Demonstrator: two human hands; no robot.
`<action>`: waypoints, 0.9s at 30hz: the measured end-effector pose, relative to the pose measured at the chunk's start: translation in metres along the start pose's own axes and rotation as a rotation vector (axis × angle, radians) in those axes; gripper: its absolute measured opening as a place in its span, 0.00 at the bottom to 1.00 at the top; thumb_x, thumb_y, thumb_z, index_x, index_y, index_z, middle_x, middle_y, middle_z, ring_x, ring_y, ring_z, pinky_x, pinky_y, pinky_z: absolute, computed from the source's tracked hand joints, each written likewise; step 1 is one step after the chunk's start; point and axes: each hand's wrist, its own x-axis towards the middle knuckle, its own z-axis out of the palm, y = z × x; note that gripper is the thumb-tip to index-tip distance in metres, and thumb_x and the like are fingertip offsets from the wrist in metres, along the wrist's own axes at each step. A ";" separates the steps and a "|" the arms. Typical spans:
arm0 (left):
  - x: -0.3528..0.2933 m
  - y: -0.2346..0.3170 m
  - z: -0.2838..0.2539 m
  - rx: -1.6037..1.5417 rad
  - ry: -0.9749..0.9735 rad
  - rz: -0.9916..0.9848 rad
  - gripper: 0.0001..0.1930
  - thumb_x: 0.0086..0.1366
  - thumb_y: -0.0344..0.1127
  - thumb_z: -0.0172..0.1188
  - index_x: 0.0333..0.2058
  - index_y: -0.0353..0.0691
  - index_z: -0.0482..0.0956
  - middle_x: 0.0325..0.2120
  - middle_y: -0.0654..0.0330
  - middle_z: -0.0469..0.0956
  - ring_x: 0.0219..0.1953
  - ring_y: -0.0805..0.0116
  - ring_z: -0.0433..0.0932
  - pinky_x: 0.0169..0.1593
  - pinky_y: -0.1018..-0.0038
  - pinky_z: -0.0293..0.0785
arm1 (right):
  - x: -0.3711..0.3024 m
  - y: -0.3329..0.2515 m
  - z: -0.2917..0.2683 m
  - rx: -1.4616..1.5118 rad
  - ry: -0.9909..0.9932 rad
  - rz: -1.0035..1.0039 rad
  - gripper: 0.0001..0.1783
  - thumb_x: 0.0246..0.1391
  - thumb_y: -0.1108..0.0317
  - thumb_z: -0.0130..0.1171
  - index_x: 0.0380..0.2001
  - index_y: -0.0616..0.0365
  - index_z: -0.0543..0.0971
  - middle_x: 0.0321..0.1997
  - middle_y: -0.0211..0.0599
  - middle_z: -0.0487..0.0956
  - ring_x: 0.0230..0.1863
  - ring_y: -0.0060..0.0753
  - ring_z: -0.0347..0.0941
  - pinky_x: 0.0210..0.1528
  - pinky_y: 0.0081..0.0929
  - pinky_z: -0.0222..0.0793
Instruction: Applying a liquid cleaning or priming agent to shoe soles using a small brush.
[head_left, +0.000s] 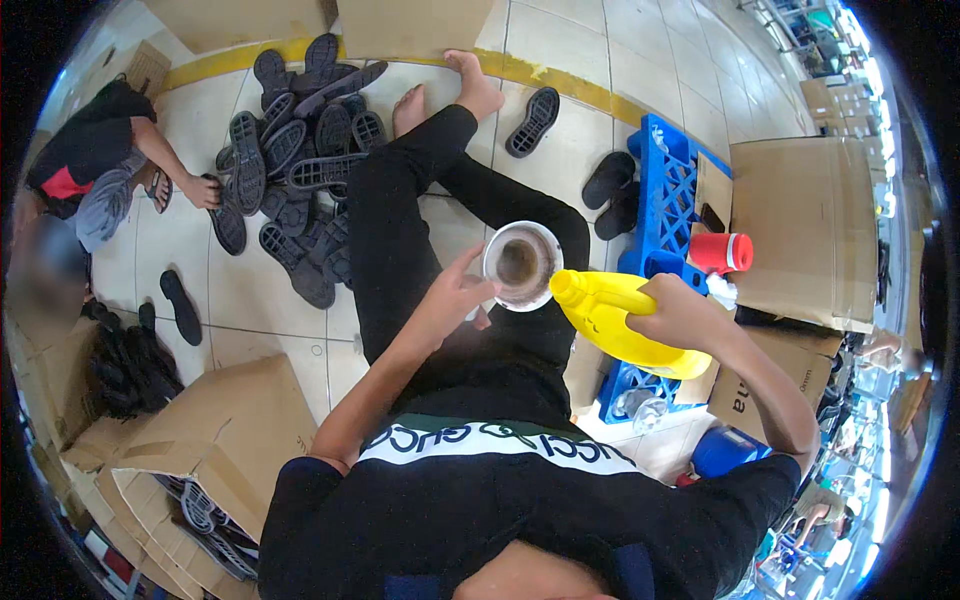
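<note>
My left hand point(452, 305) is closed on the handle of a white cup point(541, 262) held over my lap. The cup's inside wall is stained brown, and something brownish lies at its bottom. In my right hand point(680, 315) is a yellow plastic jug point(612, 332), gripped by its handle. The jug leans over on its side with its mouth beside the cup's right rim. I cannot make out any stream between them. My crossed legs, in black trousers point(400, 215), are beneath both.
A pile of dark shoe soles point(300, 170) lies at the far left; another person's hand point(203, 192) touches one. To the right are a blue plastic pallet point(660, 200), a red jug point(722, 253) and a large cardboard box point(800, 230). An opened carton point(215, 430) stands near left.
</note>
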 end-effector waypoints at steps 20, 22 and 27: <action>0.003 -0.004 0.005 0.041 -0.028 -0.070 0.37 0.61 0.33 0.60 0.65 0.37 0.52 0.27 0.53 0.77 0.19 0.70 0.74 0.25 0.75 0.72 | 0.008 0.000 0.001 -0.096 -0.025 0.015 0.22 0.47 0.59 0.58 0.38 0.70 0.80 0.34 0.54 0.80 0.34 0.45 0.80 0.38 0.33 0.75; 0.003 -0.005 0.005 0.064 -0.029 -0.072 0.37 0.61 0.33 0.59 0.66 0.37 0.52 0.27 0.53 0.77 0.19 0.71 0.75 0.25 0.76 0.73 | 0.009 -0.001 0.000 -0.101 -0.041 0.019 0.23 0.46 0.59 0.58 0.38 0.70 0.80 0.34 0.54 0.80 0.34 0.45 0.80 0.39 0.33 0.75; 0.005 -0.006 0.003 0.046 -0.028 -0.076 0.36 0.61 0.33 0.59 0.66 0.39 0.53 0.28 0.52 0.78 0.20 0.71 0.75 0.25 0.76 0.75 | 0.010 0.001 0.002 -0.096 -0.036 0.043 0.23 0.47 0.59 0.58 0.39 0.70 0.80 0.35 0.54 0.80 0.35 0.45 0.80 0.40 0.34 0.75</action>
